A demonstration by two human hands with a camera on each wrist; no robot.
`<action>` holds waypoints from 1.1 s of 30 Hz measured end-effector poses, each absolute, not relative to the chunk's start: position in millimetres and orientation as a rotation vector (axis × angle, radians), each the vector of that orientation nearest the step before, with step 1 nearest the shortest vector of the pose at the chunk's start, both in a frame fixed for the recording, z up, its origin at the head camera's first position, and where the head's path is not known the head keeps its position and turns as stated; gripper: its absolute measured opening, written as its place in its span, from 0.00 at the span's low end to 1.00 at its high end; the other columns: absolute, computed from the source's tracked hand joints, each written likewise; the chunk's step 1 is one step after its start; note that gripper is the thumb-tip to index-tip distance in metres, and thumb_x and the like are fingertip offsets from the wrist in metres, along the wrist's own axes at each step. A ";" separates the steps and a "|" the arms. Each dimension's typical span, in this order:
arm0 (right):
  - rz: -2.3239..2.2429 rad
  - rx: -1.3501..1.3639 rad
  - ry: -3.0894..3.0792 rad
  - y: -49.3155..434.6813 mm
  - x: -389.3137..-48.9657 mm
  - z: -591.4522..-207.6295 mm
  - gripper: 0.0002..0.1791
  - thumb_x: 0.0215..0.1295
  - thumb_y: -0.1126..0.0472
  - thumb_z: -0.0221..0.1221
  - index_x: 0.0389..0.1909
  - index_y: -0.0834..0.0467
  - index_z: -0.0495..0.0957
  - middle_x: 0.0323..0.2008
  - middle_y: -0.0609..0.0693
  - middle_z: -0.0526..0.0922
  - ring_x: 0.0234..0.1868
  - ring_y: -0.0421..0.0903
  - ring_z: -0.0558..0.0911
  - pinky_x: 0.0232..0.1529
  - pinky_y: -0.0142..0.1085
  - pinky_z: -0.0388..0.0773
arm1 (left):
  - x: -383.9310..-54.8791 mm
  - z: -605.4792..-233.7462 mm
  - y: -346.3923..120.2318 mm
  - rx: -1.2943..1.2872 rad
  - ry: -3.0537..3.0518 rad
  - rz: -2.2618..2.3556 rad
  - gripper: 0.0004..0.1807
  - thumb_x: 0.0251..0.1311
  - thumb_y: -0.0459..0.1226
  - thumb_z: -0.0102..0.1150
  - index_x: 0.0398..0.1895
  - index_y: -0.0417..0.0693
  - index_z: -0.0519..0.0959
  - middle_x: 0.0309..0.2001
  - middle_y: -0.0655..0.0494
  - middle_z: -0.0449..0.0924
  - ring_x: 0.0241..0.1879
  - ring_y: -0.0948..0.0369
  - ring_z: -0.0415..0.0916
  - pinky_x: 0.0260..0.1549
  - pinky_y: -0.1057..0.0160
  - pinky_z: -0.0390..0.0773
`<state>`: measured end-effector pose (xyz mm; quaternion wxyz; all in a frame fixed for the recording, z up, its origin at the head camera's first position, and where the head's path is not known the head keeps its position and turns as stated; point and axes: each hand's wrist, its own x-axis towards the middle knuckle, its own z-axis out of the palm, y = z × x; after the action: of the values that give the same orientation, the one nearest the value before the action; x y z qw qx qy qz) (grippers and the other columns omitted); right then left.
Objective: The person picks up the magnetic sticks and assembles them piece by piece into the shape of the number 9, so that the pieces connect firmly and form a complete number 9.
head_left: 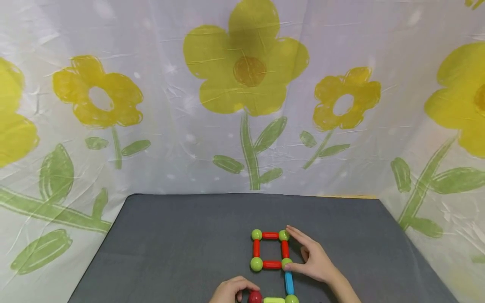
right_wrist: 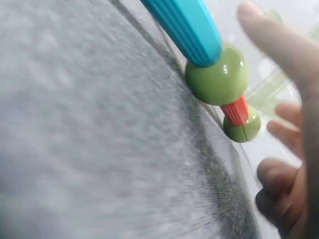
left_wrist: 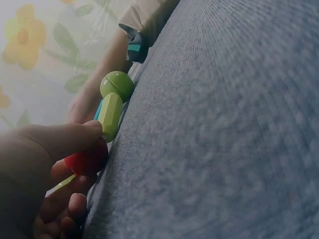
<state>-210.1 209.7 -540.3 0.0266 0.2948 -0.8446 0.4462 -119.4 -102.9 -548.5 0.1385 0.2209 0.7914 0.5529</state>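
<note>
A square of red rods (head_left: pixel 272 264) joined by green balls (head_left: pixel 256 264) lies on the dark cloth. From its near right corner a blue rod (head_left: pixel 289 283) runs toward me to another green ball (head_left: pixel 291 299), where a yellow-green rod (left_wrist: pixel 110 115) leads left to a red ball (left_wrist: pixel 87 160). My left hand (head_left: pixel 234 290) pinches that red ball between thumb and fingers. Spread along the square's right side, my right hand (head_left: pixel 317 261) has its forefinger by the far ball and its thumb by the near one. In the right wrist view the thumb (right_wrist: pixel 271 35) stands apart from the green ball (right_wrist: pixel 219 74).
A dark grey cloth (head_left: pixel 170 244) covers the table. Behind and at both sides hangs a pale curtain (head_left: pixel 163 139) printed with yellow flowers. A dark strap with a teal patch (left_wrist: pixel 134 47) sits at the right wrist, beside a beige sleeve (left_wrist: pixel 152 15).
</note>
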 end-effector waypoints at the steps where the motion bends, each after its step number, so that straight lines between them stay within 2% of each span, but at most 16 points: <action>1: 1.398 0.913 -2.594 208.3 -207.8 -537.6 0.52 0.55 0.52 0.81 0.80 0.54 0.68 0.76 0.61 0.71 0.13 0.29 0.58 0.15 0.30 0.61 | -119.3 -548.6 -103.2 0.643 2.289 1.602 0.16 0.57 0.31 0.74 0.49 0.43 0.89 0.33 0.74 0.74 0.25 0.77 0.64 0.29 0.73 0.69; 8: 1.484 1.001 -2.566 201.5 -175.7 -518.5 0.46 0.58 0.56 0.80 0.77 0.54 0.72 0.70 0.62 0.77 0.13 0.27 0.57 0.14 0.30 0.63 | -118.9 -551.3 -103.0 0.685 2.298 1.605 0.16 0.58 0.32 0.73 0.50 0.41 0.89 0.33 0.73 0.75 0.25 0.78 0.64 0.29 0.73 0.70; 12: 1.573 0.946 -2.684 203.3 -154.8 -515.2 0.40 0.62 0.57 0.78 0.74 0.52 0.75 0.65 0.58 0.81 0.13 0.28 0.56 0.14 0.29 0.61 | -119.0 -550.6 -103.2 0.652 2.278 1.605 0.16 0.58 0.32 0.74 0.50 0.40 0.88 0.32 0.71 0.74 0.25 0.76 0.64 0.28 0.72 0.69; 15: 1.649 0.922 -2.727 206.1 -143.1 -519.9 0.34 0.64 0.59 0.75 0.71 0.55 0.78 0.61 0.55 0.83 0.15 0.28 0.56 0.16 0.28 0.60 | -119.2 -549.3 -103.4 0.622 2.262 1.604 0.16 0.58 0.32 0.74 0.50 0.39 0.88 0.32 0.71 0.73 0.25 0.76 0.64 0.28 0.72 0.68; 21: 1.650 1.269 -2.533 203.7 -137.4 -541.7 0.24 0.67 0.65 0.70 0.64 0.58 0.83 0.57 0.50 0.87 0.21 0.21 0.58 0.19 0.24 0.64 | -119.7 -547.6 -104.0 0.614 2.281 1.594 0.16 0.57 0.33 0.75 0.49 0.40 0.89 0.31 0.72 0.73 0.25 0.76 0.64 0.28 0.72 0.68; 22: 1.644 1.329 -2.494 202.5 -137.6 -544.7 0.22 0.69 0.66 0.68 0.63 0.59 0.83 0.55 0.49 0.88 0.23 0.20 0.59 0.20 0.23 0.66 | -119.6 -547.9 -104.0 0.620 2.285 1.595 0.16 0.57 0.33 0.75 0.49 0.40 0.89 0.32 0.72 0.74 0.25 0.76 0.64 0.28 0.72 0.68; 24: 1.613 1.411 -2.445 200.1 -137.7 -548.5 0.18 0.70 0.68 0.65 0.59 0.58 0.86 0.52 0.49 0.89 0.27 0.22 0.70 0.26 0.24 0.74 | -119.3 -549.0 -104.0 0.641 2.302 1.596 0.15 0.58 0.33 0.74 0.49 0.41 0.89 0.32 0.73 0.75 0.25 0.77 0.64 0.28 0.73 0.69; 27: 1.564 1.480 -2.391 199.3 -137.0 -555.7 0.16 0.71 0.71 0.62 0.55 0.57 0.88 0.49 0.50 0.90 0.39 0.31 0.84 0.38 0.29 0.83 | -118.5 -551.9 -102.5 0.673 2.311 1.605 0.14 0.59 0.33 0.73 0.49 0.41 0.89 0.34 0.74 0.76 0.25 0.78 0.64 0.28 0.74 0.69; 29: 1.549 1.492 -2.373 198.0 -136.8 -558.9 0.16 0.71 0.72 0.62 0.54 0.55 0.88 0.47 0.49 0.90 0.48 0.39 0.88 0.44 0.33 0.85 | -118.6 -552.5 -102.6 0.674 2.308 1.612 0.14 0.59 0.33 0.73 0.48 0.41 0.89 0.34 0.74 0.77 0.25 0.79 0.65 0.28 0.74 0.69; 33: 1.525 1.470 -2.388 196.0 -138.2 -559.5 0.14 0.72 0.70 0.62 0.52 0.54 0.88 0.45 0.49 0.90 0.46 0.38 0.88 0.43 0.31 0.85 | -120.6 -550.9 -102.9 0.675 2.302 1.617 0.14 0.59 0.33 0.73 0.48 0.41 0.89 0.34 0.74 0.76 0.25 0.78 0.65 0.28 0.74 0.69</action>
<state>-138.2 196.0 -559.5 -0.0250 0.4605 -0.7479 0.4775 -120.6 -102.9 -550.9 0.1240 0.2314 0.7895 0.5547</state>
